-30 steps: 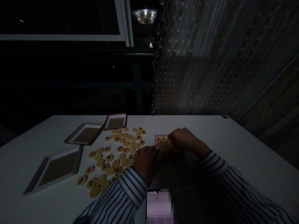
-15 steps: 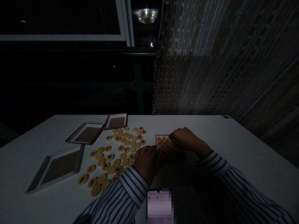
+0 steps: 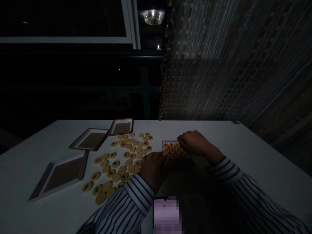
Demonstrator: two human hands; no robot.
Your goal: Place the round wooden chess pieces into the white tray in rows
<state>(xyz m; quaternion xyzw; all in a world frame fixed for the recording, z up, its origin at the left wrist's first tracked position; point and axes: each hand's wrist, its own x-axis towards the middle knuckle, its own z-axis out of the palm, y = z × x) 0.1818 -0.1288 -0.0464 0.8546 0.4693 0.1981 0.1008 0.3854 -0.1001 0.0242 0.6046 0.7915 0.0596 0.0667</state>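
A small box [image 3: 172,149] packed with round yellow game pieces marked in red lies on the white table [image 3: 243,156]. My left hand [image 3: 153,167] rests against the box's near left side, fingers curled onto it. My right hand [image 3: 195,142] lies over the box's far right edge, fingers bent down on the pieces. Several loose round pieces [image 3: 120,162], some with red or black marks, are scattered to the left of my left hand. Both arms wear striped sleeves.
Three shallow square trays lie at the left: a large tray [image 3: 62,175] nearest, a middle tray [image 3: 89,139] and a far tray [image 3: 121,126]. A lit phone screen [image 3: 166,214] sits at the bottom edge. A bead curtain [image 3: 219,65] hangs behind; the room is dim.
My right hand has shifted slightly up and right over the box's far edge. My left hand stays at the box's near side. The pieces and trays have not moved.
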